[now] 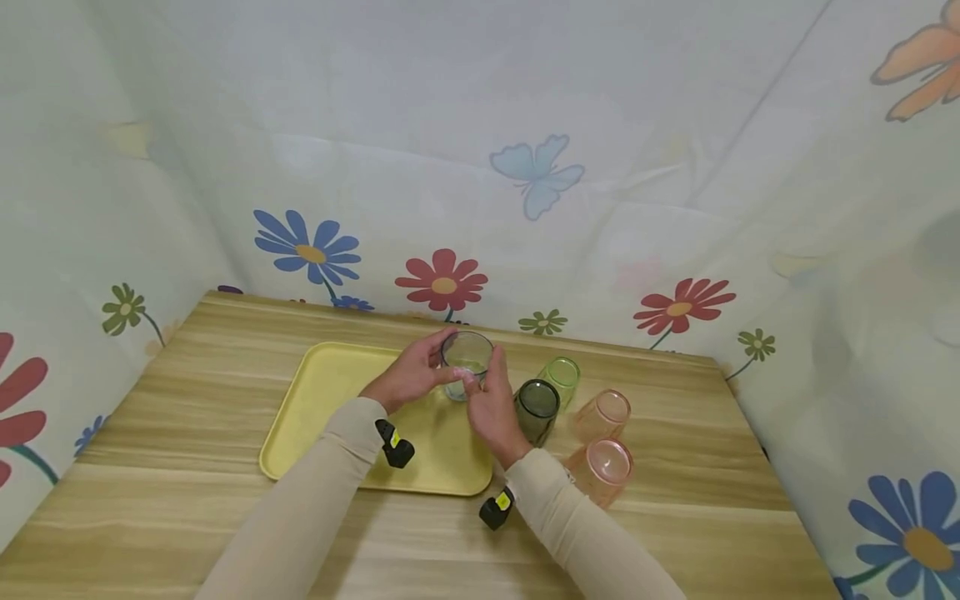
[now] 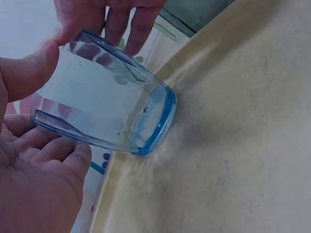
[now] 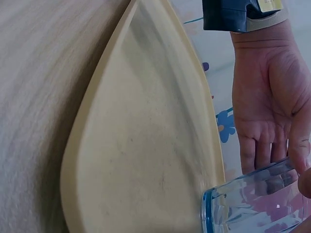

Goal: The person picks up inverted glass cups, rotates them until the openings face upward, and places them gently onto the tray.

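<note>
A clear, blue-tinted drinking glass (image 1: 467,358) is held between both hands, mouth up, over the back right part of a yellow tray (image 1: 322,400). My left hand (image 1: 411,371) grips its left side, the thumb near the rim and the fingers round the far side. From the right, my right hand (image 1: 491,408) holds the same glass, thumb on the near side. In the left wrist view the glass's thick blue base (image 2: 163,124) is close over the tray's surface. The right wrist view shows only part of the glass (image 3: 265,199), at the lower corner.
Right of the tray stand a dark grey glass (image 1: 537,412), a green glass (image 1: 564,377) and two pink glasses, one farther back (image 1: 603,414) and one nearer (image 1: 602,468). All are on a wood-grain table (image 1: 697,483). A flower-printed cloth (image 1: 375,167) rises behind the table.
</note>
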The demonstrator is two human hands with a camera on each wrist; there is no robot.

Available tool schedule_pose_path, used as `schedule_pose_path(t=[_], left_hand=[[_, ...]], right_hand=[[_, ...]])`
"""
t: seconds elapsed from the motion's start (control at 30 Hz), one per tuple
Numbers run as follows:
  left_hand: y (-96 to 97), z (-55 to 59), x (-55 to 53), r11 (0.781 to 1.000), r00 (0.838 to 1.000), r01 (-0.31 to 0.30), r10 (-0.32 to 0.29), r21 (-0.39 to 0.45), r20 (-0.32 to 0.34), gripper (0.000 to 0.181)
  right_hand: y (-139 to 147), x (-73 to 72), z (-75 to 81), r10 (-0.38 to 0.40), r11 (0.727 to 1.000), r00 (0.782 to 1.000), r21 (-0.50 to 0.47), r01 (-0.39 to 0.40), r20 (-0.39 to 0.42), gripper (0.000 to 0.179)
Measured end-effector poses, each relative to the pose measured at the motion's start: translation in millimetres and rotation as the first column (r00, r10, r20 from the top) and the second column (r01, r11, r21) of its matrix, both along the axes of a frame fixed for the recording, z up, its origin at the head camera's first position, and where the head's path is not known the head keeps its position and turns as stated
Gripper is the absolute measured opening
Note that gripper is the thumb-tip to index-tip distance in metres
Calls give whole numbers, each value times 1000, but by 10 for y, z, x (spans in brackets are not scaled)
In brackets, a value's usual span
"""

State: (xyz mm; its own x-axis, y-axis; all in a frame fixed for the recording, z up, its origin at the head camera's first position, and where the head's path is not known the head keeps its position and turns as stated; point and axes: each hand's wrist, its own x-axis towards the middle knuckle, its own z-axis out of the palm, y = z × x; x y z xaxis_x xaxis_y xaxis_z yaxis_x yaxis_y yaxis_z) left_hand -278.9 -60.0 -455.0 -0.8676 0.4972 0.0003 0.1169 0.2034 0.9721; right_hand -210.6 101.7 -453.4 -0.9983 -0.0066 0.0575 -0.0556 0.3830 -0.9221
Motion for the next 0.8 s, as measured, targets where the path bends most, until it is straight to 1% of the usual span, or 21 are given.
schedule_pose_path(t=[0.1,0.2,0.27,0.33,0.43,0.5,0.63,0.73,0.8], left_hand=[[-13,21,7,999,1000,-2,1,-52,-22,87],[-36,71,34,992,998,-2,-5,-128,-58,92],[-61,119,62,981,996,-15,-2,-193,-88,96],[-91,170,92,965,991,-27,-9,-261,-134,98],[-138,215,133,932,978,-58,-19,-358,-208,98],[-166,234,162,909,964,-77,-37,-410,-264,97],[-229,291,261,856,938,-133,-55,-500,-343,94],[-270,356,361,806,918,-187,-59,-561,-392,91],[-288,388,427,763,906,-229,-60,-604,-418,90]], right_hand=[[13,2,7,8,999,1000,52,-7,-19,74],[26,15,26,12,994,1000,110,-9,-24,74],[36,13,38,12,988,999,151,-8,-31,73],[44,12,55,15,982,999,189,-8,-36,73],[55,14,74,33,970,998,241,-18,-59,73],[51,35,99,49,965,997,261,-30,-65,73],[33,88,161,78,948,994,316,-49,-81,72],[41,120,193,101,923,989,381,-54,-104,71],[55,156,221,120,900,987,432,-61,-110,71]])
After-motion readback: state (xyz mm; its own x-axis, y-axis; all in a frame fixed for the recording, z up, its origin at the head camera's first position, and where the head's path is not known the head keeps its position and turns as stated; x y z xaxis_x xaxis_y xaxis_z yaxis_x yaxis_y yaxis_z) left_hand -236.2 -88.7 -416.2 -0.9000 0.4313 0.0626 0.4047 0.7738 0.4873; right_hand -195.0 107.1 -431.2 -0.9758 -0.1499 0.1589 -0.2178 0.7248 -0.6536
